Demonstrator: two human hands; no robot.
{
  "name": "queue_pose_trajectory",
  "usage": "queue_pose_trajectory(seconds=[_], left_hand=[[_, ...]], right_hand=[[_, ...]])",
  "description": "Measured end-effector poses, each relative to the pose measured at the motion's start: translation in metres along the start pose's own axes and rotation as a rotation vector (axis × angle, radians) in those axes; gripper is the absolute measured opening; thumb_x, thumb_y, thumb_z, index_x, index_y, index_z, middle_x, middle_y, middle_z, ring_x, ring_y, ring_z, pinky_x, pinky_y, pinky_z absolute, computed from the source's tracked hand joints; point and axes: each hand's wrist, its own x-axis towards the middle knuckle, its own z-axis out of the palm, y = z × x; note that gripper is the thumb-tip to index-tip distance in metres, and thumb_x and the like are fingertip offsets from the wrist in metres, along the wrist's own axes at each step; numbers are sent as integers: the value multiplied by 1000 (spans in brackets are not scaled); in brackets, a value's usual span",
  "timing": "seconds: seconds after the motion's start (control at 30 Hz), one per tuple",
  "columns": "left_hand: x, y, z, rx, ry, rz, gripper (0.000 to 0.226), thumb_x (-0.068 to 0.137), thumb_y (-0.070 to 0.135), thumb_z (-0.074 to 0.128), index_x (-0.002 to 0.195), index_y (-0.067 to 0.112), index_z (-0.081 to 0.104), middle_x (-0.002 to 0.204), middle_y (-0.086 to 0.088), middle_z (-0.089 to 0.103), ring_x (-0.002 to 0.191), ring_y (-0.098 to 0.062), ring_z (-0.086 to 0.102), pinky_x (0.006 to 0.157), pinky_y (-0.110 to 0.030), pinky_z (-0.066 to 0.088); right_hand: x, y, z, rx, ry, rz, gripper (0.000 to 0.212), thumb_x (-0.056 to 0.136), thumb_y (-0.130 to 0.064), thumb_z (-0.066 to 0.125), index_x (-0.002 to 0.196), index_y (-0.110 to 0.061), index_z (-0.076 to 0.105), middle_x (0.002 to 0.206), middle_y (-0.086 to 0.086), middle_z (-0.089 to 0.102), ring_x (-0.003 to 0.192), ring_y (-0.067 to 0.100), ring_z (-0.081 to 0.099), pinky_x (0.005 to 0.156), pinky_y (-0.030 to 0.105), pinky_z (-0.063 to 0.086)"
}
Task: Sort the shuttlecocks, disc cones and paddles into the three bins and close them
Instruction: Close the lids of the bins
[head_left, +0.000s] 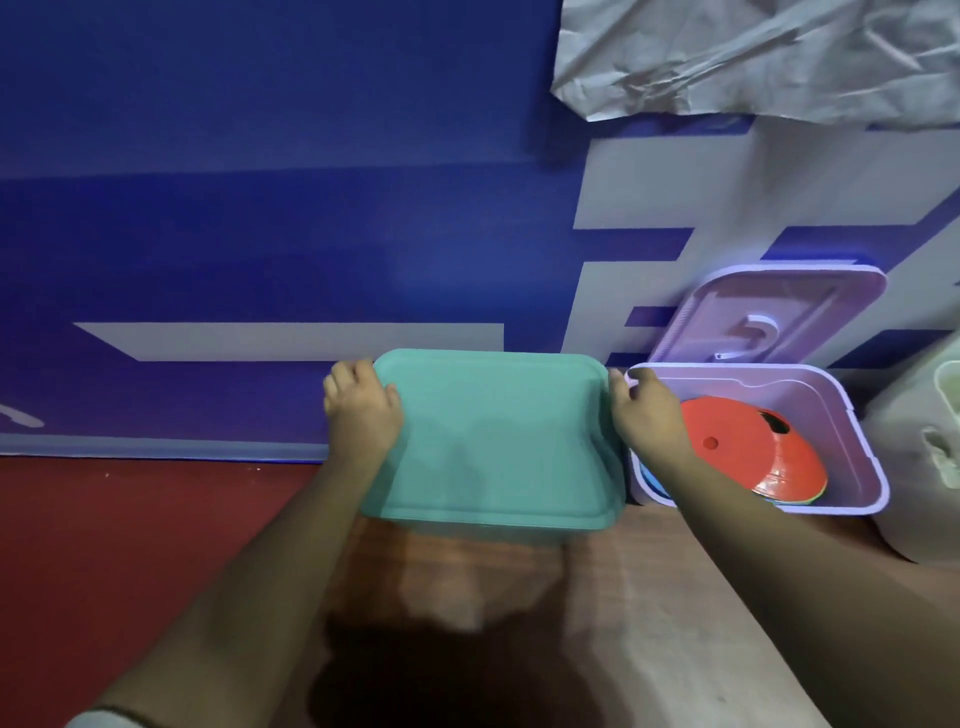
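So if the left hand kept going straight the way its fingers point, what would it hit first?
Probably the blue wall behind the teal lid; the left hand points away from the person, though the gap is hard to judge.

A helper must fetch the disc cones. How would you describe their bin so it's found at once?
Follow the blue-and-white wall down to the wooden surface. There, the lilac bin stands right of the teal-lidded bin. Unlike that neighbour, it is open, its lid up against the wall, orange disc cones inside.
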Motion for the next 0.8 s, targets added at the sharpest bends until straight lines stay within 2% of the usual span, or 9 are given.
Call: queue_pose_trajectory(seconds=[0.13, 0.27, 0.37, 0.47, 0.57, 0.7, 0.8], left_hand=[[2, 83, -12, -184, 0, 159, 29, 88, 17, 54, 114, 3, 54, 116, -17, 51, 111, -34, 43, 97, -42, 36], [-7, 175, 2, -313, -100, 295, 27, 89, 23, 53, 112, 9, 54, 112, -9, 55, 104, -26, 52, 92, -40, 44], [-11, 243, 19, -318, -196, 351, 28, 89, 25, 53, 112, 9, 52, 116, -9, 54, 105, -28, 53, 89, -40, 46], [-19, 311, 44, -303, -271, 376, 37, 89, 28, 55, 118, 7, 49, 125, -13, 51, 112, -32, 51, 91, -39, 44], [-24, 360, 70, -293, -338, 274, 47, 88, 30, 57, 122, 2, 40, 127, -22, 48, 114, -39, 50, 91, -42, 43], [-29, 387, 92, -362, -236, 139, 49, 94, 32, 52, 127, 0, 35, 130, -24, 47, 110, -40, 53, 84, -41, 43], [-38, 377, 97, -429, -153, 132, 39, 101, 36, 38, 127, 8, 42, 121, -19, 56, 106, -37, 55, 82, -38, 43]], right_hand=[[19, 18, -61, -62, 103, -85, 50, 95, -42, 49, 123, -1, 55, 117, 20, 63, 109, 34, 58, 91, 38, 43], [47, 48, -134, -185, 238, -95, 49, 92, -39, 54, 124, -2, 54, 122, 23, 52, 113, 39, 50, 96, 42, 40], [71, 74, -180, -310, 294, -100, 53, 90, -42, 55, 121, 0, 51, 119, 26, 48, 110, 43, 48, 95, 46, 41], [97, 102, -218, -357, 256, -78, 57, 88, -46, 56, 122, -1, 47, 121, 25, 47, 113, 43, 47, 94, 46, 42], [119, 119, -232, -349, 130, -81, 63, 90, -50, 56, 130, -4, 40, 129, 22, 45, 117, 40, 47, 95, 45, 43], [143, 131, -220, -162, -52, -94, 74, 89, -52, 56, 135, 3, 35, 132, 22, 46, 121, 37, 48, 98, 42, 42], [138, 131, -211, 20, -65, -70, 72, 89, -52, 58, 131, 2, 35, 127, 19, 52, 116, 34, 53, 89, 34, 41]])
